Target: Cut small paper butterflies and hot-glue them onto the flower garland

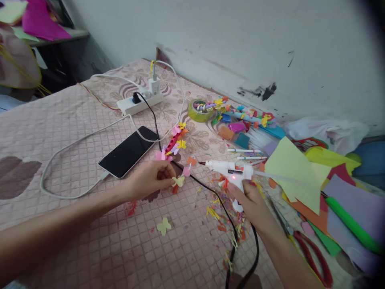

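My left hand (155,176) is closed in a pinch at a pale yellow paper butterfly (179,182). Just past it are a pink paper circle (186,172) and an orange paper piece (191,161). My right hand (254,200) grips a white hot glue gun (228,168) by its handle. The gun's red light is lit, a clear glue stick sticks out behind, and its dark nozzle points left, apart from the butterfly. Beyond my left hand lies a red strip with paper butterflies (173,143). A loose pale yellow butterfly (164,226) rests nearer me.
A black phone (128,151) on a white cable lies left, below a power strip (140,103). Behind are a tape roll (199,111) and decorated sticks (246,117). Paper scraps, coloured sheets (296,172), red-handled scissors (313,257) and a green cutter (351,224) crowd the right. A black cord (210,190) crosses the cloth.
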`<action>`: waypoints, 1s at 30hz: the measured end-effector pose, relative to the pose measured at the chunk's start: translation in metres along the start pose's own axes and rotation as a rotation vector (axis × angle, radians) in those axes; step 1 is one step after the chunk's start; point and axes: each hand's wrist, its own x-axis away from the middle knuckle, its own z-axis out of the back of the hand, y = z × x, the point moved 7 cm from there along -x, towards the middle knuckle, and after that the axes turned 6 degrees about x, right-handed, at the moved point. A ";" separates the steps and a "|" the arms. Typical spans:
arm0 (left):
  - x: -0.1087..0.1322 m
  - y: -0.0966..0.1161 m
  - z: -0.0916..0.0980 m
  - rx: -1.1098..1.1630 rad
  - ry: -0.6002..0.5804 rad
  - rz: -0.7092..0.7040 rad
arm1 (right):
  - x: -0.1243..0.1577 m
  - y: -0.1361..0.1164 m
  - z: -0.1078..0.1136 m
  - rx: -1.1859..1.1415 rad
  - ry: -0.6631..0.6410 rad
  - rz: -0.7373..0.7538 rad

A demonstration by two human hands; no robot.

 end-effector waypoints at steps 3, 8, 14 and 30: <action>-0.003 -0.002 0.003 0.000 0.008 0.014 | -0.012 -0.003 0.002 0.115 0.079 0.055; -0.004 -0.004 0.004 0.013 0.008 0.033 | -0.021 -0.011 -0.004 0.378 0.209 0.187; -0.006 0.000 0.003 -0.129 0.015 -0.005 | -0.018 -0.013 -0.011 0.416 0.203 0.227; -0.018 -0.004 0.001 -0.270 -0.079 0.031 | -0.015 -0.008 -0.014 0.439 0.251 0.234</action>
